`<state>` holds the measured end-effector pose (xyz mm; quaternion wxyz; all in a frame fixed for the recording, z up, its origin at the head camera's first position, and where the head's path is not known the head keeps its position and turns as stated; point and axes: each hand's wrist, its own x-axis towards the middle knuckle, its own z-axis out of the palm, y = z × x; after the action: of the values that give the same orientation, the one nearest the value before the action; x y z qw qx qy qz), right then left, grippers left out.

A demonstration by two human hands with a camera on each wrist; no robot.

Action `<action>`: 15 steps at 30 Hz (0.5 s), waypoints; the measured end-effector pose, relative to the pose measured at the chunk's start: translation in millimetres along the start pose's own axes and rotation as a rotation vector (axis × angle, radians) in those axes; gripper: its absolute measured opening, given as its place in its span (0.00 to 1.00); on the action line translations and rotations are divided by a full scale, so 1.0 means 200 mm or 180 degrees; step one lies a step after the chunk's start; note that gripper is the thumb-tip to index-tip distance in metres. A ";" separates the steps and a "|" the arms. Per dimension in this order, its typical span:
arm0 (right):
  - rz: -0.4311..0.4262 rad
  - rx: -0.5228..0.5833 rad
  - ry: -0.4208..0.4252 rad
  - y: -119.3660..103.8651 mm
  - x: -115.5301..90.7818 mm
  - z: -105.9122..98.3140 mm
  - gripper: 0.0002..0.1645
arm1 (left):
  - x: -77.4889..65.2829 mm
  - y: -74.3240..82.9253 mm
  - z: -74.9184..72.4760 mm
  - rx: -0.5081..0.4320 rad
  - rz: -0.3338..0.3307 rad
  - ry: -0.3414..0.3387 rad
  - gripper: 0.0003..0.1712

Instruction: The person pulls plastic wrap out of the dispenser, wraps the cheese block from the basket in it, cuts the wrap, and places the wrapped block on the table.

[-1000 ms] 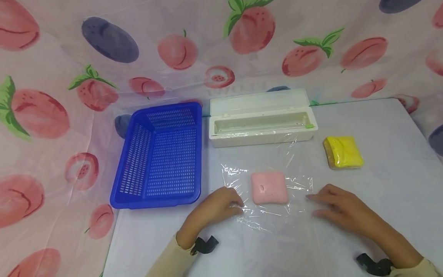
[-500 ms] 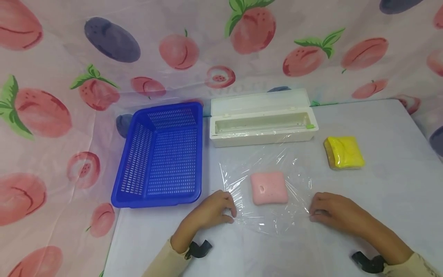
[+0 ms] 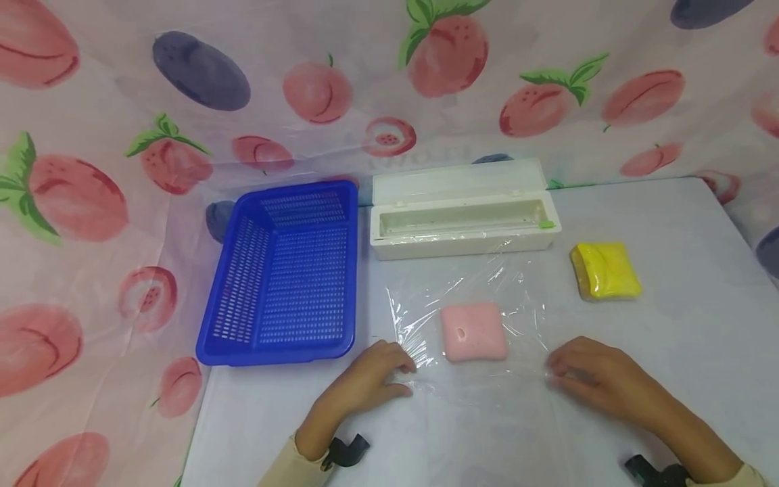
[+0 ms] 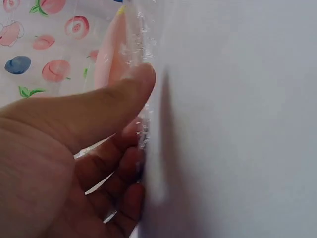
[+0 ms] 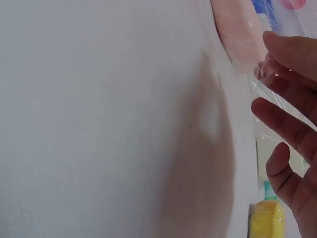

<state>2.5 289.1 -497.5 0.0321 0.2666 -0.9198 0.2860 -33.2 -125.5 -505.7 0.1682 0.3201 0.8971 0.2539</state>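
Observation:
A pink, rounded-square block (image 3: 475, 331) lies at the middle of a sheet of clear plastic film (image 3: 525, 297) spread on the white table. At the film's near left corner is my left hand (image 3: 368, 379), its thumb apart from the loosely bent fingers; in the left wrist view, the thumb (image 4: 124, 96) and fingers lie along the film's edge. On the opposite side, my right hand (image 3: 602, 379) pinches the near right edge of the film. The right wrist view has film between thumb and index finger, while the other fingers (image 5: 277, 116) are spread.
Behind the film stands a long white box (image 3: 462, 243) with its lid raised and a small green piece at its right end. A blue perforated basket (image 3: 349, 297) is at left. Toward the right lies a yellow block (image 3: 607, 270) in clear wrap.
My right hand has gone from reaching with extended fingers to pinching the film's near right edge. My left hand has shifted slightly left and nearer, its thumb now farther from the fingers.

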 end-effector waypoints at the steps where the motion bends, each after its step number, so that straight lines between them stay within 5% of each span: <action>1: -0.0017 0.0022 0.0022 0.00 0.00 0.00 0.24 | 0.00 0.00 0.00 0.0001 -0.0026 0.0008 0.12; 6: -0.0024 0.0104 0.0002 -0.01 -0.01 0.01 0.24 | 0.01 0.00 0.01 -0.0023 -0.0059 0.0073 0.03; 15: 0.0059 0.0177 -0.0038 -0.02 0.00 -0.01 0.25 | 0.01 0.01 0.01 0.0163 -0.0045 0.0017 0.02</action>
<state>5.2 287.4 -494.3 0.0165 0.2605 -0.9141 0.3102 -32.0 -122.4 -506.3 0.1593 0.3173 0.9060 0.2305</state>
